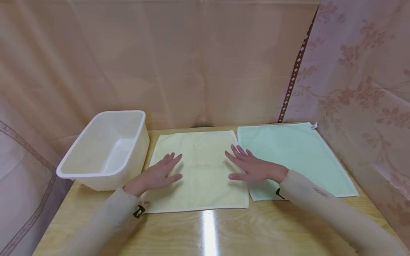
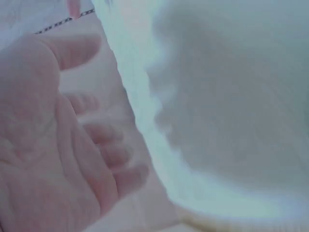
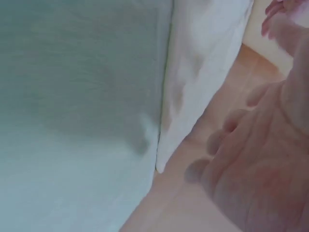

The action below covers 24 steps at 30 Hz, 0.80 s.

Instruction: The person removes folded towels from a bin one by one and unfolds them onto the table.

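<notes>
A pale yellow towel (image 1: 198, 160) lies spread flat on the table, and a mint green towel (image 1: 288, 153) lies flat at its right, edge against edge. Over the yellow towel's left part hovers my left hand (image 1: 158, 176), palm down, its fingers extended and holding nothing. My right hand (image 1: 253, 167) is above the seam between the two towels, fingers spread, also holding nothing. Both wrist views show an open palm, the left hand (image 2: 53, 145) beside the yellow towel (image 2: 231, 106) and the right hand (image 3: 260, 164) beside the green towel (image 3: 77, 116).
A white plastic basin (image 1: 132, 156) stands at the left end of the wooden table (image 1: 243, 234), close to my left hand. Behind the table hangs a beige curtain (image 1: 179, 64). A flowered curtain (image 1: 362, 89) borders the right side. A small white tag (image 1: 314, 126) sticks out from the green towel's far corner.
</notes>
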{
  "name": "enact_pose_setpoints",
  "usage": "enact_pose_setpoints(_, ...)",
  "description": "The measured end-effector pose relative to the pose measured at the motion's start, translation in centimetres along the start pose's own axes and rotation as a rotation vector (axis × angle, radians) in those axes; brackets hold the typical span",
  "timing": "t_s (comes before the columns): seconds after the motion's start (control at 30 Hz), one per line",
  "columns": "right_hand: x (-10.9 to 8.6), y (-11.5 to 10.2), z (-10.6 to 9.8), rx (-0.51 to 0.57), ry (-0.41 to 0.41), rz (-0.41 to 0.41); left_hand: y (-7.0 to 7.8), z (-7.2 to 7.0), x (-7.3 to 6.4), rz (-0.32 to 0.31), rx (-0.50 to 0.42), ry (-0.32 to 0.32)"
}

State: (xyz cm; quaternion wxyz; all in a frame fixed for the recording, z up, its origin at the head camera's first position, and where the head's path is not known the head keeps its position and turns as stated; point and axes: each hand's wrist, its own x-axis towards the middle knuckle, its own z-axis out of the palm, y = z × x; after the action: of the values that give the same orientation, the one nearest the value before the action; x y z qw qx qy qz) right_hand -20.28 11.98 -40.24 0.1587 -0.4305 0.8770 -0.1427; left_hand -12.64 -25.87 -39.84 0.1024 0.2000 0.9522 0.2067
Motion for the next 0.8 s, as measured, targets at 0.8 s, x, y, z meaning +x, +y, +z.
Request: enact_pose_setpoints(0.8, 7.9, 5.8, -2.1, -0.075, -0.045, 0.458, -4.6, -0.6, 9.5, -0.464, 0.013, -0.031)
